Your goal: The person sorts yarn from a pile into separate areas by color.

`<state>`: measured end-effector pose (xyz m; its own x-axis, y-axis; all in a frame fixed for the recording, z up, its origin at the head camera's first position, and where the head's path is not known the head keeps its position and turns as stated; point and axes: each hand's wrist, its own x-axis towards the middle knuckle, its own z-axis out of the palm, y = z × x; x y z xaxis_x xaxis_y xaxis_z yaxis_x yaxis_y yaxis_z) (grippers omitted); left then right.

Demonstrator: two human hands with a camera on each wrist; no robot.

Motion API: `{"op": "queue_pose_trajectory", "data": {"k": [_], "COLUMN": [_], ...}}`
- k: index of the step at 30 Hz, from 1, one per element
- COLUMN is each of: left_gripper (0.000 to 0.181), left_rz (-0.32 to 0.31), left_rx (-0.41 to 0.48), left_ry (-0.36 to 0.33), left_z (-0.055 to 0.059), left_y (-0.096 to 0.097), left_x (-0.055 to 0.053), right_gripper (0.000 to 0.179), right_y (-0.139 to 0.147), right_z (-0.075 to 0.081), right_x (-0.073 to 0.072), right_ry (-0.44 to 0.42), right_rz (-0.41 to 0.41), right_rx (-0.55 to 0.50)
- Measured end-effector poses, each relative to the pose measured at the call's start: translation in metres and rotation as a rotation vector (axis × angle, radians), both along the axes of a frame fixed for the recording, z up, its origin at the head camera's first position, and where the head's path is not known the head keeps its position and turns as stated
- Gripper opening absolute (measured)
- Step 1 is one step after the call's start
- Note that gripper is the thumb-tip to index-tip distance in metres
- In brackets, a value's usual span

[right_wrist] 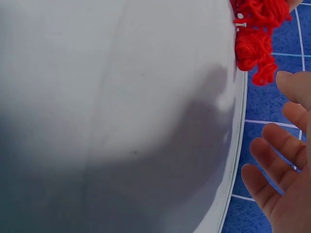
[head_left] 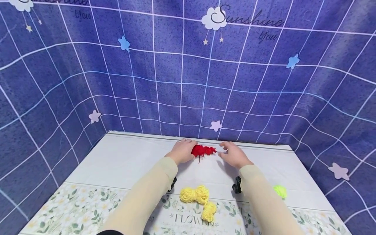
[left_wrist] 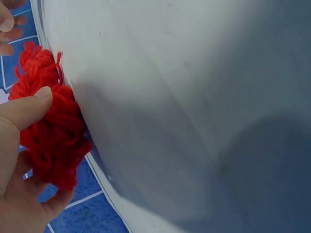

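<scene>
A bundle of red yarn (head_left: 199, 150), gathered into lumps with loose loops, is over the far part of the white table. My left hand (head_left: 183, 151) holds its left end; in the left wrist view the thumb lies across the red yarn (left_wrist: 56, 128) with fingers curled behind it. My right hand (head_left: 232, 154) is just right of the yarn's thin end, apart from it. Its fingers are spread and loosely bent in the right wrist view, with nothing between them, and the red yarn (right_wrist: 255, 46) hangs near the thumb tip.
Yellow yarn bundles (head_left: 194, 195) lie nearer, by the flower-printed cloth (head_left: 88, 204). A lime-green yarn ball (head_left: 280, 191) sits beyond my right forearm. A blue curtain (head_left: 167, 91) with white grid lines stands behind the table (head_left: 129, 160) and on both sides.
</scene>
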<state>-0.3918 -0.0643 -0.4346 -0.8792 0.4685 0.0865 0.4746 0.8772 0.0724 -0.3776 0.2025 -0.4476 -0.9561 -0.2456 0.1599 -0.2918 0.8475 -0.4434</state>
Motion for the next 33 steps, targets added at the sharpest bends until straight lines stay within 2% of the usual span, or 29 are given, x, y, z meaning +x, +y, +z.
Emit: {"op": "queue_pose_trajectory", "data": {"k": [7, 12, 16, 21, 26, 33], "left_gripper": [0.071, 0.073, 0.073, 0.073, 0.074, 0.073], "left_rz": [0.002, -0.025, -0.054, -0.101, -0.146, -0.195], "left_rx": [0.036, 0.038, 0.043, 0.037, 0.031, 0.052], "left_ry": [0.008, 0.008, 0.012, 0.033, 0.032, -0.004], "left_z": [0.006, 0.007, 0.011, 0.018, 0.024, 0.024], "left_y": [-0.014, -0.025, -0.032, -0.037, -0.039, -0.045], "left_x": [0.003, 0.008, 0.015, 0.030, 0.049, 0.079], "right_gripper": [0.048, 0.048, 0.046, 0.046, 0.048, 0.046], "right_y": [-0.004, -0.007, -0.010, -0.011, -0.016, -0.024], "right_z": [0.007, 0.009, 0.013, 0.018, 0.023, 0.031], "right_x": [0.000, 0.003, 0.009, 0.017, 0.030, 0.066], "right_ry": [0.017, 0.020, 0.031, 0.031, 0.033, 0.033], "right_rz": [0.021, 0.053, 0.085, 0.129, 0.204, 0.304], "right_rx": [-0.021, -0.017, -0.023, -0.035, -0.012, 0.043]}}
